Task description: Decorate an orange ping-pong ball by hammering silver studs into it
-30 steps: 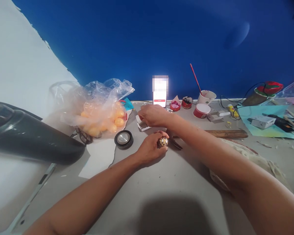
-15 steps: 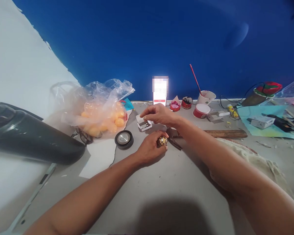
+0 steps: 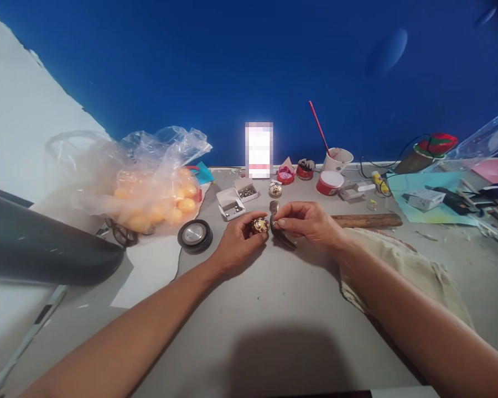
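Note:
My left hand (image 3: 236,243) holds a small ball (image 3: 260,225) covered in gold and dark bits, resting on the grey table (image 3: 274,309). My right hand (image 3: 309,222) is right beside it, thumb and forefinger pinched together against the ball's right side; what they pinch is too small to see. Dark pliers (image 3: 279,231) lie just behind and under the right fingers. Two small open white boxes (image 3: 231,203) of tiny metal pieces sit a little farther back, with a second decorated ball (image 3: 275,189) near them.
A plastic bag of orange balls (image 3: 149,182) lies at the left, a round black tin (image 3: 195,235) beside it. A lit phone (image 3: 259,150), paint pots (image 3: 331,182), a cup with a brush (image 3: 336,159), a wooden stick (image 3: 365,220), a cloth (image 3: 398,265) and a large dark object (image 3: 41,243) surround the hands.
My right hand has drawn back from the white box and now pinches against the ball in my left hand. The view has shifted slightly.

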Available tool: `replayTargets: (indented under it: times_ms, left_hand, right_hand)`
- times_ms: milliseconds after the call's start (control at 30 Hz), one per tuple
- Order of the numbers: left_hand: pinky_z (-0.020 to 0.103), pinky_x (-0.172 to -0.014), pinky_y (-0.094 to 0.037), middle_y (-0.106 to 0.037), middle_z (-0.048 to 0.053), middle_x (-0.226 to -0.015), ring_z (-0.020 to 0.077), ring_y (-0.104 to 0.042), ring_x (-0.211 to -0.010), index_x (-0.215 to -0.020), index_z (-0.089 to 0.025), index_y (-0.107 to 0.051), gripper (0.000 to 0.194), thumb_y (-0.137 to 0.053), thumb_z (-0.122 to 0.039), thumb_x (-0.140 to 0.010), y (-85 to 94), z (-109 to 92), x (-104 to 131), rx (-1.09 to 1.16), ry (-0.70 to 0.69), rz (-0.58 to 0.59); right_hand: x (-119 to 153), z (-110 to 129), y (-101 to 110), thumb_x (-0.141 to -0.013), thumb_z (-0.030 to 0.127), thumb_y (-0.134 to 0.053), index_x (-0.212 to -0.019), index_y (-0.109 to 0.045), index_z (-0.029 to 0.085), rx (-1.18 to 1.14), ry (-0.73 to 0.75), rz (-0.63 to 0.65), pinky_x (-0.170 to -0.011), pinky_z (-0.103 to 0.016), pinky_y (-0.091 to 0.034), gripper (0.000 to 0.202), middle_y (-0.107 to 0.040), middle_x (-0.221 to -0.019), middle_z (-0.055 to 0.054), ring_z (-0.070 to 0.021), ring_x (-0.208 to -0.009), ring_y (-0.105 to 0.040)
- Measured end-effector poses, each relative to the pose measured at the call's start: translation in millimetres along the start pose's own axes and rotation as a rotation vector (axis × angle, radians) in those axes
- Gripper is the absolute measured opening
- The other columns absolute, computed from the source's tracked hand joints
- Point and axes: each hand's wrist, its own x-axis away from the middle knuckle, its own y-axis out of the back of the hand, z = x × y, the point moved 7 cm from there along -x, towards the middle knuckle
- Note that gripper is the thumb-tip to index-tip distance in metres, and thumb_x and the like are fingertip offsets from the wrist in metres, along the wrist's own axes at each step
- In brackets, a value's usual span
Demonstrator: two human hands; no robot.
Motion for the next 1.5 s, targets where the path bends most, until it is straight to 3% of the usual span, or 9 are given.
replayTargets:
  times_ms: [200, 367, 733, 1500]
  left_hand:
    - [0.036, -0.088, -0.056, -0.072, 0.01, -0.115, 0.0224, -0.068, -0.099, -0.122, -0.018, -0.072, 0.046, -0.079, -0.023, -0.077, 0.5, -2, 0, 0.004, -0.007, 0.007]
    - [0.035, -0.084, -0.055, -0.072, 0.009, -0.111, 0.0207, -0.067, -0.092, -0.121, -0.018, -0.073, 0.043, -0.081, -0.026, -0.078, 3.4, -3, -1, 0.03, -0.023, -0.028]
    - [0.037, -0.091, -0.053, -0.071, 0.009, -0.112, 0.0241, -0.065, -0.103, -0.121, -0.022, -0.075, 0.038, -0.081, -0.033, -0.085, 4.0, -14, 2, -0.069, -0.183, -0.018]
    - [0.038, -0.095, -0.053, -0.071, 0.008, -0.111, 0.0239, -0.066, -0.104, -0.118, -0.024, -0.077, 0.036, -0.082, -0.024, -0.083, 3.7, -17, 3, -0.14, -0.196, -0.02]
  right_hand:
    - [-2, -2, -1, -0.071, 0.039, -0.088, -0.082, -0.077, 0.018, -0.012, 0.029, -0.078, -0.056, -0.026, -0.038, 0.026, -0.066, -0.07, 0.001, -0.0101, -0.06, -0.049]
    - [0, -9, -8, -0.069, 0.039, -0.088, -0.079, -0.077, 0.017, -0.036, -0.034, -0.077, -0.052, -0.025, -0.035, 0.027, -0.067, -0.07, 0.0, -0.0097, -0.058, -0.05]
    - [-1, -14, -11, -0.071, 0.042, -0.086, -0.079, -0.076, 0.017, -0.01, -0.065, -0.076, -0.045, -0.024, -0.031, 0.028, -0.067, -0.069, -0.001, -0.0085, -0.053, -0.045]
    - [-2, -20, -9, -0.073, 0.041, -0.085, -0.081, -0.077, 0.016, 0.081, -0.085, -0.049, -0.044, -0.024, -0.03, 0.028, -0.063, -0.062, 0.001, -0.0081, -0.05, -0.045]
